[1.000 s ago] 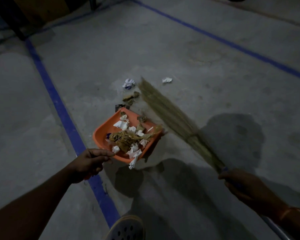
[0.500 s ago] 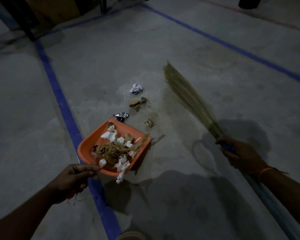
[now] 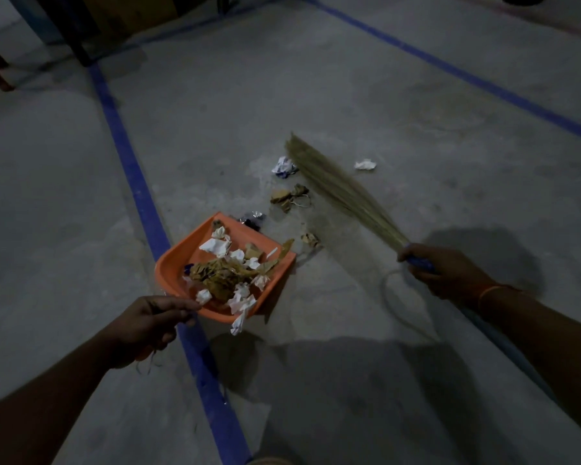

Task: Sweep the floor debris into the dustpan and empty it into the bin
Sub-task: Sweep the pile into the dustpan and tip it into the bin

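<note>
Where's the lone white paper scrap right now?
In the head view, the white paper scrap lies on the floor just right of the broom bristles, beyond the orange dustpan.

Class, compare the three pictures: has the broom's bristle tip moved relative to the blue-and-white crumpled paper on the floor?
Yes. The broom tip swung away to the paper's right half a second ago; now it is back beside the blue-and-white crumpled paper, just to its right, for another stroke.

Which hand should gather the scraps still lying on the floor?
The right hand: it grips the broom, whose bristles lie beside the loose scraps. The left hand is busy holding the orange dustpan.
</note>
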Action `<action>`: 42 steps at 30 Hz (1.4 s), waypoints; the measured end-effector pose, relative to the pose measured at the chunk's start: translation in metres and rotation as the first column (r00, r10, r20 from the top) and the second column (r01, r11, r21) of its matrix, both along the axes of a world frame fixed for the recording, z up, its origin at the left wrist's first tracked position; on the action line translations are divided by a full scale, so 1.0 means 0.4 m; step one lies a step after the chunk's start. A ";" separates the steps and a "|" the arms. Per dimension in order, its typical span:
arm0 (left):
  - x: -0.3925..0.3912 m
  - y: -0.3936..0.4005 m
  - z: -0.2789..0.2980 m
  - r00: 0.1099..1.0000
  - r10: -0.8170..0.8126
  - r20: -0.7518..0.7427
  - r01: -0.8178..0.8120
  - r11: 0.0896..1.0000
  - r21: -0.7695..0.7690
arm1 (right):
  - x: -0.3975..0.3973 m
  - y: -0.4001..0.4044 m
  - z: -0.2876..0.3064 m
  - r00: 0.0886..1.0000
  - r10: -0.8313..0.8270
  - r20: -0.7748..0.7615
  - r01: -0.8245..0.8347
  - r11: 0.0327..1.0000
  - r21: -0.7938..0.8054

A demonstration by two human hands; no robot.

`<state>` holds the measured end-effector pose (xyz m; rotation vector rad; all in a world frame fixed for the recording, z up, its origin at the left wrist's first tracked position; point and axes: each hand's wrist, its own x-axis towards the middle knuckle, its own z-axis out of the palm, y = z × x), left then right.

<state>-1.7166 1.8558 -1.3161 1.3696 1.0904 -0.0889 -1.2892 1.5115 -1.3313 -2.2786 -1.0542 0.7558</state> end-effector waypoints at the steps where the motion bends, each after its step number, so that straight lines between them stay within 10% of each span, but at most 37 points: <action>1: 0.002 0.004 -0.003 1.000 -0.014 0.006 0.014 1.000 -0.002 | -0.002 0.014 -0.004 1.000 0.011 -0.002 -0.011 1.000 0.019; 19: -0.171 -0.028 0.001 0.991 0.132 -0.021 -0.133 0.991 -0.029 | 0.078 0.129 -0.005 1.000 0.027 -0.014 -0.026 0.999 0.046; 42: -0.016 0.069 0.051 0.995 -0.003 -0.103 0.002 1.000 -0.008 | -0.088 -0.048 -0.120 0.821 0.492 0.289 -0.510 0.860 -0.014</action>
